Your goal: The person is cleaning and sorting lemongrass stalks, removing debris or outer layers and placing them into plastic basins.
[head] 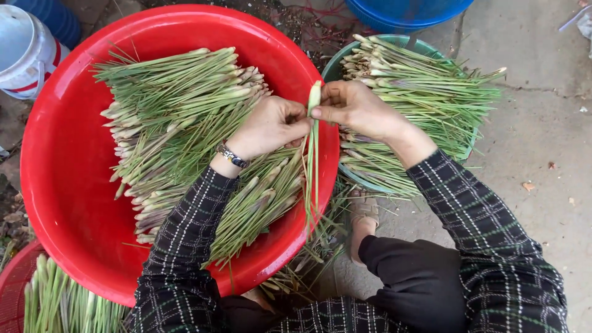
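My left hand (271, 125) and my right hand (354, 110) meet over the rim of a big red basin (55, 166), both pinching one green lemongrass stalk (312, 154) that hangs upright with its pale base on top. A metal watch sits on my left wrist. Many lemongrass stalks (185, 129) lie piled in the red basin below my left hand. To the right, a green basin (336, 68) holds another pile of stalks (425, 92) under my right hand.
A white bucket (24, 49) stands at the top left and a blue tub (404, 13) at the top. More stalks (61, 302) lie in a red basket at the bottom left. Peeled scraps litter the ground by my sandalled foot (364, 213). Concrete floor spreads right.
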